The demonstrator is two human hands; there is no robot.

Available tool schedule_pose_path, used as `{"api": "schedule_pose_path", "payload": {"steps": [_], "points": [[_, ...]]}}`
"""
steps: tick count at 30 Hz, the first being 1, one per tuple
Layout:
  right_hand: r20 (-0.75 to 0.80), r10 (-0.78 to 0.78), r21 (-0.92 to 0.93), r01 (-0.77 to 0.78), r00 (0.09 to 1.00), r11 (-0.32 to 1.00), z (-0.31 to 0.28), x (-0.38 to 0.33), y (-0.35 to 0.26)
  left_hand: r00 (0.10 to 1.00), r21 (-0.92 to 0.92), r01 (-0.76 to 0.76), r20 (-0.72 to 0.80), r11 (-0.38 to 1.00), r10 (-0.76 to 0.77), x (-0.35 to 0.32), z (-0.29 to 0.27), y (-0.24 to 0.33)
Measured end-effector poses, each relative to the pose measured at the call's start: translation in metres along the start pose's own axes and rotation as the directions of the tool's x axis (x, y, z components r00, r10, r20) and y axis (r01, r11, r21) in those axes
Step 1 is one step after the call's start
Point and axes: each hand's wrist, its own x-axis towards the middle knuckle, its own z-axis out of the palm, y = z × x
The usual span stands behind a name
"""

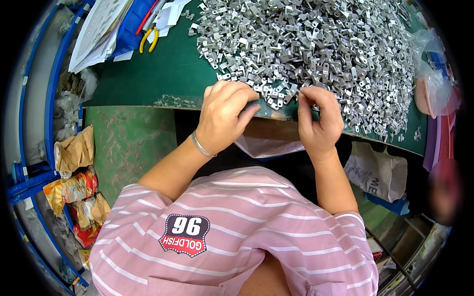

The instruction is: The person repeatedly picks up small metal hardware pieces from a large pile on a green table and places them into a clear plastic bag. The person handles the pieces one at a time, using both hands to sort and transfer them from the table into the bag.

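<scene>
We see a bright, evenly lit scene under soft overhead light, with no hard shadows on the green table [163, 74]. The heap of small metal parts [316, 44] glints with many tiny highlights, and the clear plastic bag [434, 79] at the right shows pale glare. Under the table edge the light drops off into deep shade. The fisheye lens bends straight lines strongly toward the rim, and a black vignette rings the frame. The centre is sharp; we find the right edge smeared and out of focus, with soft pink and red blurs.
</scene>
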Motion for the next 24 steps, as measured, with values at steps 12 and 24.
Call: {"api": "schedule_pose_path", "payload": {"steps": [12, 24], "points": [[0.043, 0.053, -0.303, -0.037, 0.998, 0.952, -0.073, -0.042, 0.006, 0.994, -0.156, -0.016, -0.113, 0.988, -0.001, 0.000, 0.001, -0.005], [0.186, -0.045, 0.047, 0.037, 0.982, 0.998, -0.056, -0.030, -0.004, 0.989, -0.156, -0.067, 0.120, 0.985, 0.086, 0.004, 0.006, 0.010]]}}
